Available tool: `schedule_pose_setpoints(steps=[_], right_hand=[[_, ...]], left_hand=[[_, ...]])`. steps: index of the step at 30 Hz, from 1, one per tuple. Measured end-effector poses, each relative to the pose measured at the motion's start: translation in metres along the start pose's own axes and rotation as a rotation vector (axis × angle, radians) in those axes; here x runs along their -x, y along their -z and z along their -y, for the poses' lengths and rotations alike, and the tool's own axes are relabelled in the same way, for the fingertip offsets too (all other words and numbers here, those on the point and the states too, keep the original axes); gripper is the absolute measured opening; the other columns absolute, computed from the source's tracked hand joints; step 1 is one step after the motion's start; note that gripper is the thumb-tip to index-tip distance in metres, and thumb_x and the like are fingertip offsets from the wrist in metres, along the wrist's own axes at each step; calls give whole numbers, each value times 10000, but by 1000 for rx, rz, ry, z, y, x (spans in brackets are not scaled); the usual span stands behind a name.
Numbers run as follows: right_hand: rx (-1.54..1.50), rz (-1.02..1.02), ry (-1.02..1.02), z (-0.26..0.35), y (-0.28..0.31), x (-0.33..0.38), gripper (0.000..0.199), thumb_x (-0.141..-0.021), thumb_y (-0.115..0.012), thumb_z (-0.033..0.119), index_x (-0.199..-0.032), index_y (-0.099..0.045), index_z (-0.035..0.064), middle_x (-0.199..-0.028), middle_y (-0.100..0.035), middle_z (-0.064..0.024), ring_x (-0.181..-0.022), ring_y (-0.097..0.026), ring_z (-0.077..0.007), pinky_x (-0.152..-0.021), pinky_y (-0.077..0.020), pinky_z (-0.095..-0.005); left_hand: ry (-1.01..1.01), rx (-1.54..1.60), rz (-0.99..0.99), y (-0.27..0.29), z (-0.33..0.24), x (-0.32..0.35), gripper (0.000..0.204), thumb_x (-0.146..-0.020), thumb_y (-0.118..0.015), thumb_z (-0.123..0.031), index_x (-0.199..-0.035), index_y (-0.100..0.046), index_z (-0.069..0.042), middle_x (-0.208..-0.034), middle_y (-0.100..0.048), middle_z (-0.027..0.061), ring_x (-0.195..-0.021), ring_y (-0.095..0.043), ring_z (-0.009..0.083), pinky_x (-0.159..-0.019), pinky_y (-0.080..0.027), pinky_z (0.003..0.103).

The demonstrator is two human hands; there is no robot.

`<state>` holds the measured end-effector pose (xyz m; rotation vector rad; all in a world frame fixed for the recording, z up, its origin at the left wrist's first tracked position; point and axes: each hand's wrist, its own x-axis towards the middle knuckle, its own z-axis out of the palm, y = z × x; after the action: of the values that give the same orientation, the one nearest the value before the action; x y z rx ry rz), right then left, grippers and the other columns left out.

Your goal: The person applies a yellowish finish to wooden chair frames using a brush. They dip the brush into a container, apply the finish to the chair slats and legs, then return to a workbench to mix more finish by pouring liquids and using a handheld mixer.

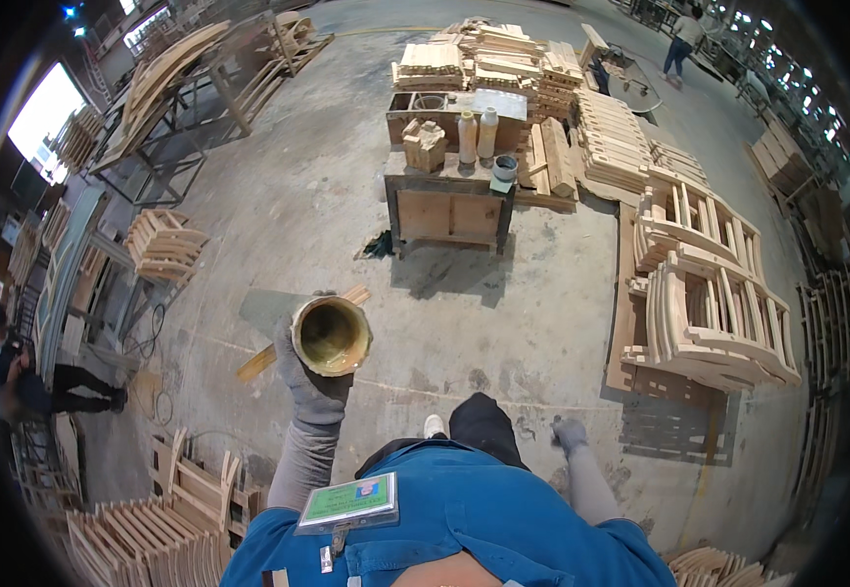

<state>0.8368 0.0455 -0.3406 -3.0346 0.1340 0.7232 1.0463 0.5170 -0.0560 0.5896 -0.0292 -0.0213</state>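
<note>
My left hand [312, 383], in a grey glove, is closed around a round pot [331, 336] whose mouth faces up. Its inside is coated yellowish-brown, with residue on the rim. A thin wooden stick [257, 363] passes behind the pot and shows on both sides. Beside the pot juts a flat grey-green piece [274, 310]; whether it is joined to the stick is hidden. My right hand [570, 432], also in a grey glove, hangs low at my right side, away from any object. Its fingers are too small and foreshortened to read.
Ahead stands a small workbench [449, 217] with two bottles [477, 135], a wooden block [424, 146] and a small tub [505, 169]. Slatted wooden frames [713, 308] are stacked at right, more wooden parts [151, 538] at lower left. A person [38, 377] stands at far left.
</note>
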Motion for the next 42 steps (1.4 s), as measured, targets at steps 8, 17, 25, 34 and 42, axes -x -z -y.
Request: schedule_pose_setpoints(steps=[8, 17, 25, 34, 42], right_hand=[[-467, 591, -391, -9, 0, -17, 150, -775, -579, 152, -791, -648, 20, -716, -669, -139, -553, -653, -236, -507, -528, -343], [-1706, 273, 108, 101, 344, -368, 451, -868, -597, 230, -1230, -508, -22, -1094, -600, -110, -868, -610, -149, -732, -520, -252], [-1270, 647, 695, 174, 535, -473, 267, -815, -665, 192, -980, -649, -17, -806, -651, -29, -677, -597, -87, -627, -486, -214], [-2042, 589, 208, 214, 533, -583, 167, -849, -608, 94, -944, -609, -43, -761, -622, -62, -641, -602, -95, -559, -492, -204], [-2126, 146, -66, 194, 568, -755, 83, -841, -562, 43, -819, -563, -37, -728, -588, -103, -560, -569, -164, -518, -504, -250]], left_hand=[[81, -148, -121, -15, 34, -124, 594, -924, -377, -495, -1270, -428, -15, -1215, -500, 162, -1074, -543, 330, -867, -505, 480], [441, -154, -161, -64, 76, -303, 574, -961, -330, -405, -1245, -423, 85, -1190, -527, 227, -1057, -565, 328, -884, -503, 452], [535, -376, -112, -61, 85, -422, 407, -936, -463, -258, -1183, -485, 64, -1152, -570, 190, -1038, -590, 260, -906, -495, 378], [461, -251, -223, -17, 46, -538, 593, -935, -387, -397, -1267, -399, 93, -1226, -502, 277, -1107, -533, 334, -952, -444, 442], [382, -206, -309, 19, 1, -607, 569, -932, -394, -363, -1262, -413, 100, -1193, -535, 257, -1128, -526, 326, -962, -437, 425]])
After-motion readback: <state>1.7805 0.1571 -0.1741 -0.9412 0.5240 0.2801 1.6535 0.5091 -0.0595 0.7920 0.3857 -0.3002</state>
